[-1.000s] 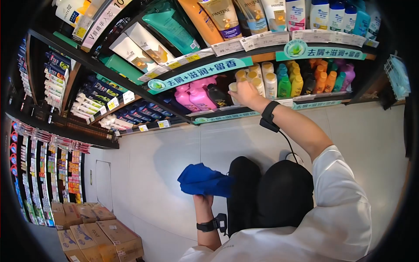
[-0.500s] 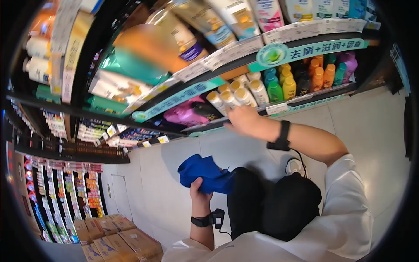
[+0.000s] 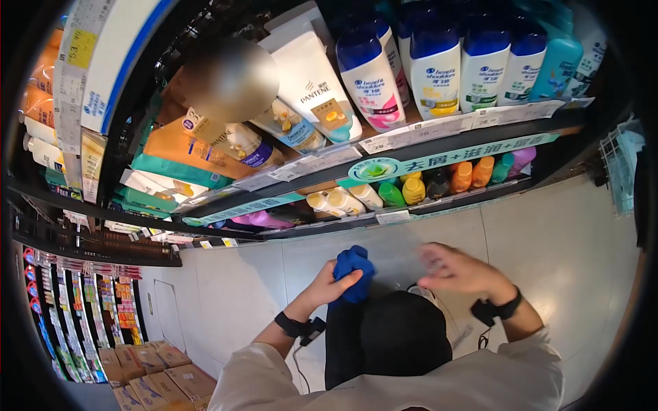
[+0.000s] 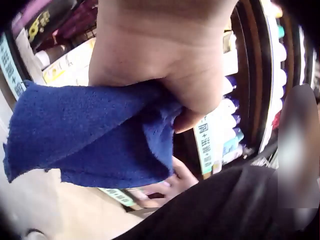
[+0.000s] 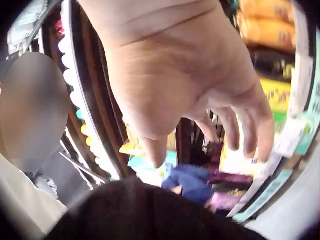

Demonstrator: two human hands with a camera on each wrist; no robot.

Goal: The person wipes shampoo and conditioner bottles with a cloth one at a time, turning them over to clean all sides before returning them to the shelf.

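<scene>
In the head view my left hand (image 3: 330, 284) grips a crumpled blue cloth (image 3: 355, 267) just above my knee. The cloth (image 4: 95, 135) hangs broad and folded from that hand in the left wrist view. My right hand (image 3: 458, 270) is in the air to the right of the cloth, slightly blurred, holding nothing. Its fingers (image 5: 248, 132) are spread and gently bent in the right wrist view. Ahead of both hands, white bottles with yellowish caps (image 3: 343, 201) stand in a front row on the bottom shelf.
Green bottles (image 3: 391, 194) and orange bottles (image 3: 462, 177) line the same shelf. Above them are white bottles with blue caps (image 3: 434, 72) and hair-care tubes (image 3: 319, 96) behind price tags. Cardboard boxes (image 3: 154, 377) are stacked at lower left. A wire rack (image 3: 620, 164) hangs at far right.
My right hand has let go of a white bottle at the shelf and drawn back toward my knees. The left hand has brought the cloth inward, and the head view has shifted.
</scene>
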